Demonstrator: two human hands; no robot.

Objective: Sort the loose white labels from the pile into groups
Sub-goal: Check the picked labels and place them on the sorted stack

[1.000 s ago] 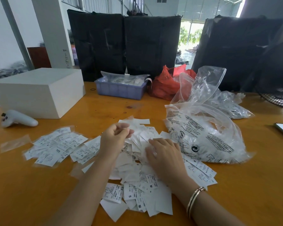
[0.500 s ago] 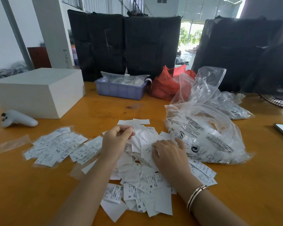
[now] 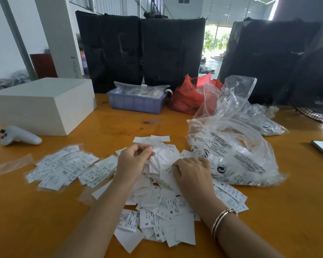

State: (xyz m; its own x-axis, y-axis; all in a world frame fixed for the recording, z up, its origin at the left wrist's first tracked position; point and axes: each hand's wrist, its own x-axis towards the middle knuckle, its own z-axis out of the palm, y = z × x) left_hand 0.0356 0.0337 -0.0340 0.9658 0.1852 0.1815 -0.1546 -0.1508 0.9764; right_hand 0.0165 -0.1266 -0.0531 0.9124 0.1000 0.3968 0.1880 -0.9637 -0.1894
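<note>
Since a second ago the right hand (image 3: 191, 174) has shifted from the middle of the pile toward the clear printed bag (image 3: 237, 157), its knuckles now raised. Its fingers are curled down into the labels; whether they grip one cannot be told. The left hand (image 3: 133, 159) remains at the far left edge of the pile (image 3: 162, 207), thumb and fingers pinched together on a few white labels (image 3: 153, 148). The pile lies at centre on the orange table (image 3: 35, 220), slips marked S, M and XS showing at its near end. A sorted group (image 3: 63, 169), with XL and XXL slips, lies spread to the left, apart from the pile. A gold bangle (image 3: 223, 221) circles the right wrist.
</note>
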